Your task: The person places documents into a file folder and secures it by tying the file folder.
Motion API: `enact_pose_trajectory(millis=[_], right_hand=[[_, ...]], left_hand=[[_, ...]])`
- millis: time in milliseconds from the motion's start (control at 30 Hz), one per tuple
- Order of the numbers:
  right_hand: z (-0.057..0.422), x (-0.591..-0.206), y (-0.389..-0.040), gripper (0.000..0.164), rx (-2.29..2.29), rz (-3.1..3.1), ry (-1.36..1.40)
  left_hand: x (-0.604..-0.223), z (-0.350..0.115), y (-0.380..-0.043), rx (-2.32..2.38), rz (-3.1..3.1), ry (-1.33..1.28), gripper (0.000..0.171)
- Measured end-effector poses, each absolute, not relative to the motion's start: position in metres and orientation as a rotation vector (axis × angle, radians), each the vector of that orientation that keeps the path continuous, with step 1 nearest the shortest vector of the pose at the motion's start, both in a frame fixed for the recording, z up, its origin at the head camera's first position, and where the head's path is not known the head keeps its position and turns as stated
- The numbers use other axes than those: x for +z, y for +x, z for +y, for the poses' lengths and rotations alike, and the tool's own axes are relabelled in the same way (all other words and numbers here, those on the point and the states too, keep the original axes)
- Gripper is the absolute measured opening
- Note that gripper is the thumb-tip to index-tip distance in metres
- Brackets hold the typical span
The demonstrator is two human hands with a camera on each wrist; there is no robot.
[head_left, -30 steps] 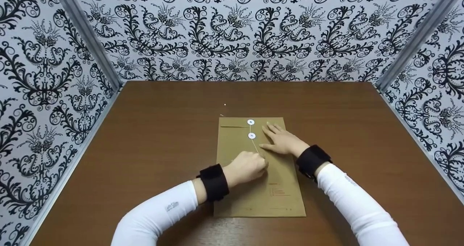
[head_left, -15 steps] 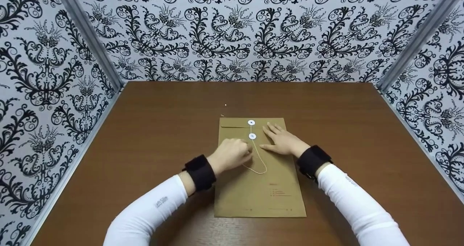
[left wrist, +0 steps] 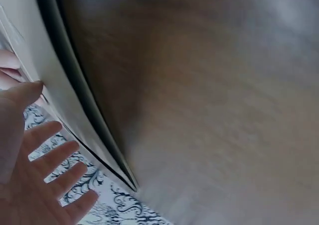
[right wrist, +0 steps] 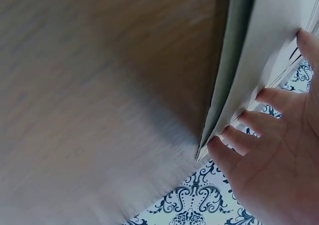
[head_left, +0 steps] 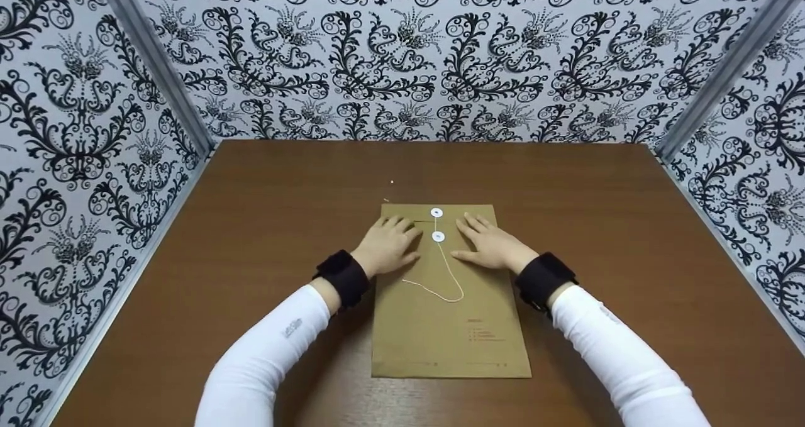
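Note:
A brown kraft paper envelope (head_left: 440,345) lies flat on the table, its flap end away from me. Two white button discs sit near that end, the upper disc (head_left: 436,212) on the flap and the lower disc (head_left: 438,236) below it. A thin white string (head_left: 454,279) runs between the discs, then trails loose in a curve over the envelope. My left hand (head_left: 388,244) is spread at the envelope's upper left, fingers extended. On the upper right, my right hand (head_left: 494,244) rests with fingers spread, its fingertips touching the envelope (right wrist: 259,51) in the right wrist view.
The brown wooden table (head_left: 283,188) is bounded by patterned walls (head_left: 402,56) at the back and sides. Tiny white specks (head_left: 391,182) lie beyond the envelope's upper left corner. Black bands (head_left: 344,278) circle both wrists.
My left hand let go of the string, which it had drawn down and then to the left, and spread over the envelope's upper left. The right hand stayed in place.

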State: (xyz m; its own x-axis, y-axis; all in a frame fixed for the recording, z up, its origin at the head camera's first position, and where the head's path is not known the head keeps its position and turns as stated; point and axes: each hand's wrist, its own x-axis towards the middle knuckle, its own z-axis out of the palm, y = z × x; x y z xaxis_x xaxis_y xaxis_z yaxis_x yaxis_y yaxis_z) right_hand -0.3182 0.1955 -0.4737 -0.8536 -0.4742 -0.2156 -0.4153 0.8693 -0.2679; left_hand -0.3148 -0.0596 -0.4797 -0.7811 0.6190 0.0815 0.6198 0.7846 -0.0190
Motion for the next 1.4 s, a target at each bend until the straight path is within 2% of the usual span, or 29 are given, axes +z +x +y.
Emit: enact_pose_trajectory(millis=[133,433,1000,1200,1400], right_hand=[[0.195,-0.474,-0.318,0.078,-0.292,2.757,-0.669],[0.196,-0.475,-0.320,0.079,-0.277,2.761,-0.673],[0.192,-0.474,-0.322,0.080,-0.233,2.810,-0.656],[0.185,-0.468,-0.311,0.071,-0.272,2.903,-0.634],[0.177,-0.468,-0.295,0.048,-0.413,2.941,-0.709]], left_hand=[[-0.480,-0.060,-0.319,-0.042,-2.987,-0.961,0.059],[-0.483,-0.055,-0.332,-0.109,-3.051,-0.900,0.064],[-0.482,-0.048,-0.334,-0.124,-3.093,-0.842,0.065],[-0.480,-0.047,-0.333,-0.076,-3.092,-0.845,0.065],[-0.479,-0.047,-0.333,-0.078,-3.094,-0.839,0.065]])
